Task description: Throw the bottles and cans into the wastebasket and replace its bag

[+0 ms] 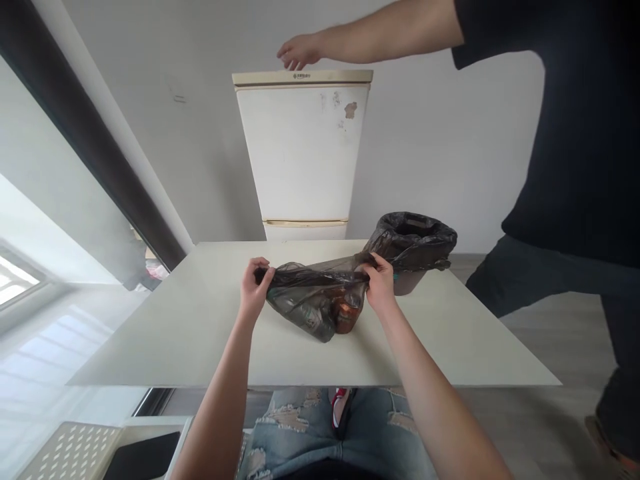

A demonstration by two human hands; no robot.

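A thin black plastic bag [300, 307] is stretched sideways between my two hands over the white table [200, 333]. My left hand [256, 285] pinches one end of its gathered mouth. At the opposite end, my right hand [380, 281] grips the rim between thumb and fingers. Through the see-through film I make out an orange-brown can or jar [347, 315] and a bottle-like item, both low in the bag. Just beyond my right hand stands a trash bin [407, 283] lined with another black bag [425, 250].
A white refrigerator [303, 153] stands against the wall behind the table. Another person [590, 147] in dark clothes is at the right, one hand [301, 52] reaching above the refrigerator's top. A white perforated crate [75, 453] is at lower left.
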